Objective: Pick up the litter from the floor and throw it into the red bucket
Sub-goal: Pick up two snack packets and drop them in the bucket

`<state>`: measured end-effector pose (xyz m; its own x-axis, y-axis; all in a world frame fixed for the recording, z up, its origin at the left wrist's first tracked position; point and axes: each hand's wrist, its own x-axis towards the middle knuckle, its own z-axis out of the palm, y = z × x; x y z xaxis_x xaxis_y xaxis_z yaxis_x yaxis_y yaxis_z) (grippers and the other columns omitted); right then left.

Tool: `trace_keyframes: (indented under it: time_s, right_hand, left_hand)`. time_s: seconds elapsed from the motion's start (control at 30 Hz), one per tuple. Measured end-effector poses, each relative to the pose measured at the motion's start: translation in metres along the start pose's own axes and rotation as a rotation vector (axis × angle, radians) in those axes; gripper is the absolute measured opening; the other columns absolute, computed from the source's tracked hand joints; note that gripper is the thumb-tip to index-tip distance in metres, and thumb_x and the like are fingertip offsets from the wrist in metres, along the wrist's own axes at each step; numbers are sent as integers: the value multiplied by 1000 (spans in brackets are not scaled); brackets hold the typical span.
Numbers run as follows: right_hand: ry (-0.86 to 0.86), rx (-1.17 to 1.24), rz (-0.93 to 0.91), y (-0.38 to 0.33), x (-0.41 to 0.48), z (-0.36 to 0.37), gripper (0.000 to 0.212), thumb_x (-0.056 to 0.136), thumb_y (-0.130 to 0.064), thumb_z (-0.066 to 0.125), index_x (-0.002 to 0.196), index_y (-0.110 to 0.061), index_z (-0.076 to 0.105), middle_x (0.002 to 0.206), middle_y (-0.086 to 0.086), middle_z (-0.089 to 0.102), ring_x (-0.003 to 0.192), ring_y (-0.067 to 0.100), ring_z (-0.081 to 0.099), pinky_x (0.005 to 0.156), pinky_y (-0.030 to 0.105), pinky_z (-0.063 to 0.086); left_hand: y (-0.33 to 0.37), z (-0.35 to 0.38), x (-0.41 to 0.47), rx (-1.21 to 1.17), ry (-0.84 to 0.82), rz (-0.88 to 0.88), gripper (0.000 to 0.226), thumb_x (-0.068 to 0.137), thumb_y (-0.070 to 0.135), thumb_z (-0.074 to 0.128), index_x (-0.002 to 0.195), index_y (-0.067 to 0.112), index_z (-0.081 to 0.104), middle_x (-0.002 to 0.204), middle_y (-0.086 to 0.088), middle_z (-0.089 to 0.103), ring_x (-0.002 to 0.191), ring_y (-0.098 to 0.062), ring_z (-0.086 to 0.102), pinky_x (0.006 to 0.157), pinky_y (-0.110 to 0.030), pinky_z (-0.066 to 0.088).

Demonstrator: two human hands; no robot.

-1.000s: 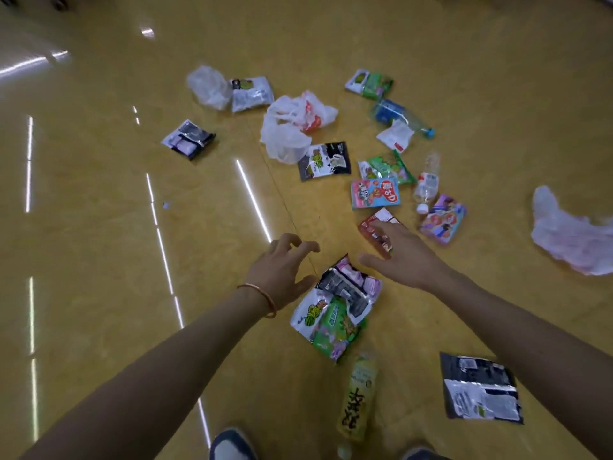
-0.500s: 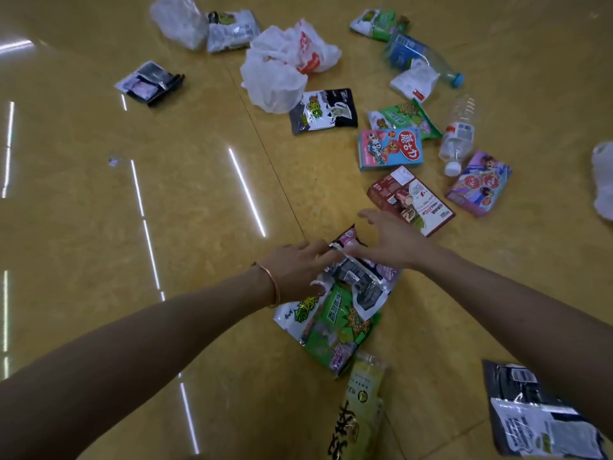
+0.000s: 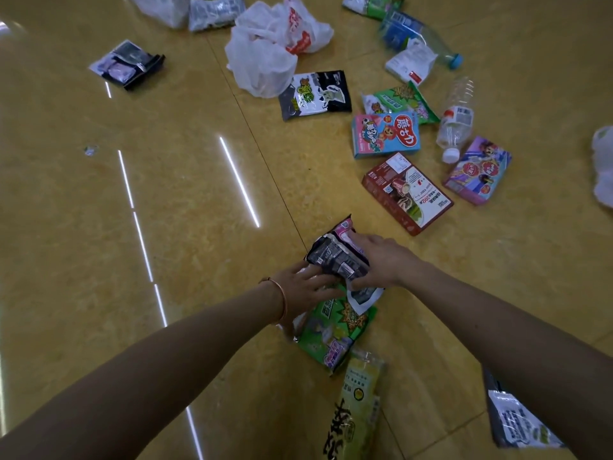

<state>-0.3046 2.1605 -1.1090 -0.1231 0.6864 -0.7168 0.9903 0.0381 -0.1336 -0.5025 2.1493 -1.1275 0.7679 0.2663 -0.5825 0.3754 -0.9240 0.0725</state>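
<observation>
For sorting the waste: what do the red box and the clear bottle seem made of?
Red box: probably printed cardboard, slightly glossy; flat faces, sharp edges.
Clear bottle: likely thin plastic, transparent; ribbed see-through wall, white cap.

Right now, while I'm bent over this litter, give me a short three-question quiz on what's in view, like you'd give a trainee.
1. True or false: the red bucket is in view.
2. Which item lies partly under the black wrapper? A) green snack bag B) red box C) clear bottle
3. Which hand wears the bangle?

Key: 1. False, no bucket shows. 2. A. 3. The left hand.
</observation>
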Motion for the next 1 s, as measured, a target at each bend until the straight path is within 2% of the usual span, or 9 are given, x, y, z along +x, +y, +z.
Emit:
trace_keyframes:
  time_s: [0.17,0.3,0.43,0.57,0.63,0.7,0.83,0.93,1.0]
  right_hand:
    - [19,-23,49,-2,3,7,108,75,-60,68,150,-36,-7,151,16,21,134,36,29,99,47,41]
    - [41,-46,79,-5,5,12,109,75,-60,67,151,-31,-6,149,18,22,132,37,30,98,48,40]
    - [105,-75,115,-7,4,22,105,79,-59,65,152,-25,-2,146,18,27,130,37,33,98,47,38]
    - [154,-88,137,-15,2,25,98,82,-53,65,151,-19,4,139,19,35,126,35,38,98,46,37]
    - [150,-49,151,-17,3,24,94,81,-48,68,149,-16,11,136,19,37,124,35,40,97,45,37]
    - [129,-24,165,-20,5,23,89,80,-45,70,146,-13,17,135,19,38,123,35,41,97,44,39]
    - [80,-79,162,-26,7,21,83,83,-39,69,144,-10,19,136,20,36,125,35,38,98,44,37]
    - [101,-91,162,-26,5,27,91,79,-62,59,143,-11,19,136,18,31,125,34,34,100,44,34]
    - [155,-71,157,-27,2,34,91,78,-69,54,140,-11,21,135,17,28,124,34,33,99,43,35]
  left_hand:
    - [11,18,4,68,-32,-42,132,59,56,77,143,28,-21,154,-15,-14,142,-33,-11,113,-55,-6]
    - [19,20,6,22,24,-89,111,77,46,66,144,25,-20,154,-20,-9,142,-33,-9,111,-57,-5]
    - [19,18,9,102,-1,-116,129,63,58,73,142,22,-23,154,-18,-9,142,-33,-10,109,-55,-16]
    - [22,16,13,114,-18,-123,129,64,60,71,143,18,-21,153,-17,-8,142,-33,-9,106,-54,-19]
    - [25,14,13,108,2,-124,121,66,57,71,146,17,-11,153,-16,-1,142,-33,-3,109,-57,-13]
    - [28,14,13,72,19,-118,112,68,50,71,146,14,-1,150,-17,10,139,-34,9,113,-54,2]
    - [35,13,11,87,50,-115,106,70,47,71,144,9,5,142,-17,23,127,-33,26,105,-50,24]
    - [40,18,10,102,33,-115,104,73,47,69,144,8,3,141,-18,22,127,-34,27,103,-49,29]
    - [42,26,5,102,57,-129,97,78,43,65,143,7,4,143,-19,21,129,-36,25,104,-49,29]
